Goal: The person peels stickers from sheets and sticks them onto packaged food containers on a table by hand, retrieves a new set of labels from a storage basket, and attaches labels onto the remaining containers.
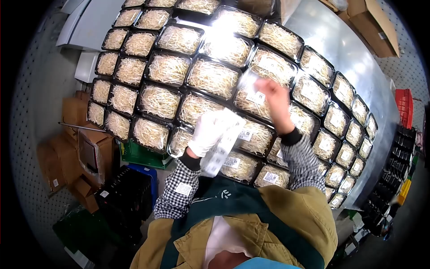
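Over the tray rows on the table — gloved left hand gripping a label strip, strip hanging off its right side. Bare right hand blurred above a beansprout tray, white label just beside its fingertips — can't tell if it's pinching anything.

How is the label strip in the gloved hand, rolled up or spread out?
Spread out: the label strip runs long beside the gloved left hand. Any part inside the grip is hidden.
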{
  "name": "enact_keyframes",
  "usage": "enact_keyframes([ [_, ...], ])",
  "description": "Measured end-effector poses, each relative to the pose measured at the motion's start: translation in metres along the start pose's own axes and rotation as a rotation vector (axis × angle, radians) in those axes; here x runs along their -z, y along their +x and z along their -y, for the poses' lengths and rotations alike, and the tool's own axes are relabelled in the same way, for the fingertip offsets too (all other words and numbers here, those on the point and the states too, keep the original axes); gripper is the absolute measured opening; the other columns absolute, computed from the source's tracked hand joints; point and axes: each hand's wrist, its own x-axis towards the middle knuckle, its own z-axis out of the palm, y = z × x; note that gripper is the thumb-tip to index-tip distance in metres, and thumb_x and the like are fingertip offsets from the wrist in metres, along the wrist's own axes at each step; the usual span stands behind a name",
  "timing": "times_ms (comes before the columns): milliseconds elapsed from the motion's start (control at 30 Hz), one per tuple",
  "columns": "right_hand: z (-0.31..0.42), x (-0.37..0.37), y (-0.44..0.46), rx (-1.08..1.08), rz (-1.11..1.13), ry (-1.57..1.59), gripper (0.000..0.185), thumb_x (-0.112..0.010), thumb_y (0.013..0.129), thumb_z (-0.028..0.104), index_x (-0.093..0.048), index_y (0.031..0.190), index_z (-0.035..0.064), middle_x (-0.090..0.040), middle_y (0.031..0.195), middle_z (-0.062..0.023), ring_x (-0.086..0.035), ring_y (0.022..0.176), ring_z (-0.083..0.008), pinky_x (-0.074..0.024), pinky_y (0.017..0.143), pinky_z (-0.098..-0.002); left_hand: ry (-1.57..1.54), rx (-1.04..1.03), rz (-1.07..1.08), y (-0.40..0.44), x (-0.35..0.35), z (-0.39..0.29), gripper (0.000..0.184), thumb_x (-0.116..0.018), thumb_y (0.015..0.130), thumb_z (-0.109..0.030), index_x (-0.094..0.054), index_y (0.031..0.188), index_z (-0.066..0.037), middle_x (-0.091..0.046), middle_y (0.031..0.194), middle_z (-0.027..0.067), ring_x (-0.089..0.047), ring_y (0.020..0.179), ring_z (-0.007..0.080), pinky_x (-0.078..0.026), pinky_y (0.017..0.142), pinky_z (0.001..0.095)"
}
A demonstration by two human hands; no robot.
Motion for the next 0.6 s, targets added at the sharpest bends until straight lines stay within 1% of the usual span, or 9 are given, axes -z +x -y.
enact_keyframes([
  [67, -0.002, 0.038, 0.078, 0.019, -0.295, -0.232, 0.021, -0.064, 0.088, 0.020, -0.069, 0.087, -0.0007, -0.069, 0.076, -0.0043, -0.057, 0.071, -0.0053, -0.0438, 0.062, -0.0229, -0.052, 0.070, 0.219, -0.004, 0.011, -0.016, 0.016, -0.066, 0.086, -0.012, -0.070, 0.097, -0.001, -0.066, 0.076, 0.0003, -0.057, 0.067, 0.0052, -0.045, 0.059, 0.0225],
  [167, -0.052, 0.082, 0.191, 0.153, -0.515, -0.679, 0.045, -0.068, 0.079, 0.045, -0.069, 0.083, 0.0005, -0.069, 0.076, -0.0127, -0.065, 0.072, -0.0228, -0.0470, 0.064, -0.0355, -0.156, -0.029, 0.085, -0.023, 0.021, -0.005, 0.014, -0.065, 0.086, -0.004, -0.070, 0.099, -0.001, -0.065, 0.084, 0.0020, -0.057, 0.074, 0.0067, -0.046, 0.070, 0.0216],
  [267, -0.073, 0.065, 0.211, 0.156, -0.639, -1.259, 0.052, -0.069, 0.074, 0.053, -0.068, 0.099, 0.0083, -0.064, 0.099, -0.0146, -0.061, 0.093, -0.0323, -0.0456, 0.077, -0.0465, -0.267, 0.158, 0.114, -0.038, 0.044, -0.005, 0.021, -0.063, 0.086, -0.001, -0.065, 0.107, 0.002, -0.067, 0.102, 0.0054, -0.062, 0.087, 0.0085, -0.049, 0.077, 0.0220],
  [300, -0.080, 0.067, 0.212, 0.197, -0.612, -1.248, 0.053, -0.069, 0.075, 0.049, -0.061, 0.113, 0.0124, -0.060, 0.105, -0.0149, -0.058, 0.098, -0.0344, -0.0447, 0.079, -0.0466, -0.291, 0.187, 0.084, -0.044, 0.049, -0.004, 0.021, -0.062, 0.087, -0.001, -0.064, 0.108, 0.002, -0.067, 0.105, 0.0061, -0.063, 0.090, 0.0088, -0.050, 0.078, 0.0221],
  [400, -0.083, 0.075, 0.210, 0.302, -0.693, -1.213, 0.048, -0.066, 0.083, 0.035, -0.051, 0.123, 0.0125, -0.060, 0.103, -0.0156, -0.058, 0.095, -0.0346, -0.0459, 0.079, -0.0462, -0.276, 0.104, -0.091, -0.046, 0.050, -0.010, 0.024, -0.060, 0.088, -0.003, -0.063, 0.111, 0.002, -0.067, 0.104, 0.0058, -0.062, 0.090, 0.0096, -0.050, 0.079, 0.0225],
  [433, -0.085, 0.073, 0.204, 0.407, -0.715, -1.158, 0.037, -0.064, 0.085, 0.030, -0.057, 0.115, 0.0102, -0.061, 0.099, -0.0150, -0.059, 0.093, -0.0342, -0.0457, 0.078, -0.0455, -0.208, 0.092, -0.088, -0.047, 0.057, -0.003, 0.023, -0.060, 0.089, -0.004, -0.063, 0.111, 0.001, -0.067, 0.104, 0.0057, -0.062, 0.091, 0.0097, -0.049, 0.079, 0.0225],
  [500, -0.086, 0.052, 0.176, 0.368, -0.377, -0.898, 0.029, -0.063, 0.086, 0.027, -0.062, 0.106, 0.0054, -0.064, 0.092, -0.0158, -0.062, 0.086, -0.0297, -0.0474, 0.074, -0.0395, -0.267, 0.130, -0.140, -0.049, 0.057, -0.005, 0.017, -0.060, 0.090, -0.007, -0.065, 0.104, 0.001, -0.067, 0.097, 0.0048, -0.061, 0.088, 0.0098, -0.048, 0.077, 0.0234],
  [567, -0.035, -0.024, 0.080, -0.103, 0.187, -0.320, 0.038, -0.064, 0.088, 0.032, -0.065, 0.107, -0.0006, -0.069, 0.088, -0.0075, -0.062, 0.075, -0.0137, -0.0478, 0.069, -0.0278, -0.110, -0.056, -0.256, -0.050, 0.057, 0.016, 0.012, -0.062, 0.089, -0.010, -0.065, 0.095, 0.000, -0.066, 0.088, 0.0060, -0.061, 0.080, 0.0115, -0.047, 0.069, 0.0250],
  [600, -0.010, -0.051, 0.032, -0.055, 0.483, -0.323, 0.039, -0.064, 0.089, 0.035, -0.066, 0.107, 0.0002, -0.068, 0.087, -0.0023, -0.059, 0.076, -0.0097, -0.0469, 0.068, -0.0261, -0.036, -0.040, -0.296, -0.053, 0.058, 0.025, 0.010, -0.062, 0.089, -0.010, -0.065, 0.092, 0.000, -0.063, 0.083, 0.0035, -0.057, 0.077, 0.0097, -0.046, 0.069, 0.0244],
])
